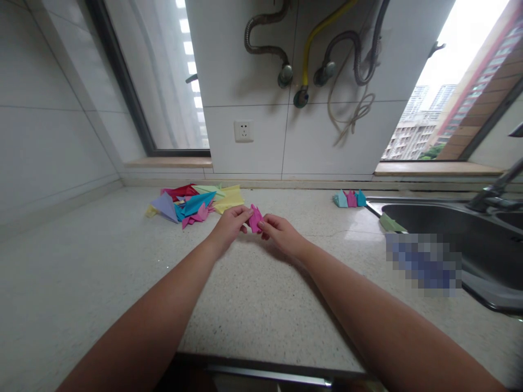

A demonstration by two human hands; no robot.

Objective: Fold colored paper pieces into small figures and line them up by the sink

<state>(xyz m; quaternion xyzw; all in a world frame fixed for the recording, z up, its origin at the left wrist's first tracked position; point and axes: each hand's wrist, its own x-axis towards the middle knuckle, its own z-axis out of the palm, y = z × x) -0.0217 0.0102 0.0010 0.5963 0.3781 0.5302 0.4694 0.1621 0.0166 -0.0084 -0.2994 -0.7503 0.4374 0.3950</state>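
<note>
Just above the countertop (245,294), a small folded piece of bright pink paper (255,219) is held between both hands. My left hand (232,224) pinches its left edge with thumb and fingers. From the other side, my right hand (280,231) grips its lower right edge in a pinch. Left of my hands lies a heap of folded papers: a blue one (198,204), a lilac one (165,207), a yellow one (229,199), a red one (180,192) and a pink one (198,215), overlapping one another. The fingertips hide part of the held paper.
Three small folded paper pieces (350,198), light blue, pink and blue, stand by the wall near the sink (379,204). A pale green folded paper (392,224) rests at the sink's rim, beside a blurred-out patch. The tiled wall carries a socket (244,132) and hoses (265,49).
</note>
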